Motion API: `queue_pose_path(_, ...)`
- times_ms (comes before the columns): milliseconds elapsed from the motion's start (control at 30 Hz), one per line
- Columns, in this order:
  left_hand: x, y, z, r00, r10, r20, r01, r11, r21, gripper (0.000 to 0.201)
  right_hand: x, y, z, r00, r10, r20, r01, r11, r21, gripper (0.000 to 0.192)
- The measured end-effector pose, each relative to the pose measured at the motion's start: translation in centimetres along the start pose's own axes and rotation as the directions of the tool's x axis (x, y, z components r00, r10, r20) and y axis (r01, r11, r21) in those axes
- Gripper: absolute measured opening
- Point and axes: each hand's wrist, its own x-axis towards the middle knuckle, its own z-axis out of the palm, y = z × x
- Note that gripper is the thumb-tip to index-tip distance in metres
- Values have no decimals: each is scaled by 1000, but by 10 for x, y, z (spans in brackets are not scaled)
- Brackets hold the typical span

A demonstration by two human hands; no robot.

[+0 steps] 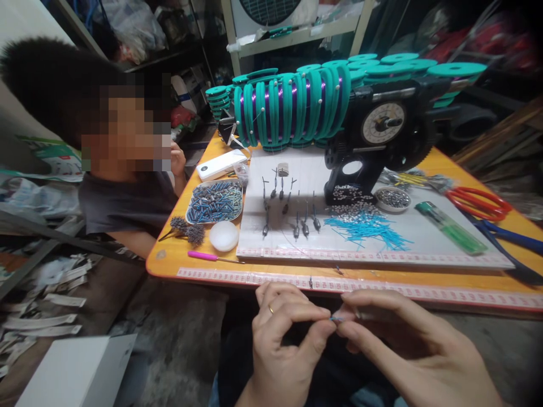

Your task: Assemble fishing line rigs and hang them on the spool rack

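Note:
My left hand (288, 333) is closed in a pinch in front of the table edge, with a thin blue strip (335, 319) at its fingertips. Facing it, my right hand (416, 339) pinches close against the same strip; its fingertips partly cover it. From the spools, a fine line (303, 250) runs down toward my hands, with small dark pieces on it near the table edge. More blue strips (369, 229) lie in a loose pile on the white board (271, 243). Several dark sinkers (305, 228) with short wires rest on that board.
Teal spools (292, 104) sit on a black winder (377, 135). A tray of small blue and dark pieces (215, 202), a white bowl (224, 236), a pink-handled hook tool (202, 256), a green packet (452, 229) and blue-handled pliers (513, 234) lie around. Another person (127, 198) sits left.

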Motion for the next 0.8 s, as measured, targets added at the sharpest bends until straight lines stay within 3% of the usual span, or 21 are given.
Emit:
queue_pose_path(133, 1, 0, 1, 999, -33, -8, 32, 994, -102, 5, -1, 4, -6, 998, -53, 23, 54, 998, -45, 29)
queue_pose_path(233, 2, 0, 2, 999, -42, -11, 40, 989, -139, 6, -2, 5, -10, 970, -231, -73, 217, 963, -161, 23)
queue_pose_path(333, 4, 1, 1, 1000, -18, 0, 18, 992, -129, 6, -2, 4, -13, 928, -370, -41, 344, 893, -290, 14)
queue_pose_path(433, 5, 3, -4, 999, 17, 37, -15, 998, -62, 10, 0, 1, -14, 913, -407, 38, 397, 860, -321, 5)
queue_pose_path(600, 17, -5, -22, 995, 66, 77, -73, 993, 96, 6, 17, -4, -8, 878, -479, 11, 441, 799, -409, 4)
queue_pose_path(800, 47, -26, -45, 963, 221, 154, -255, 933, 254, 11, 49, -12, 14, 793, -585, 168, 560, 592, -579, 10)
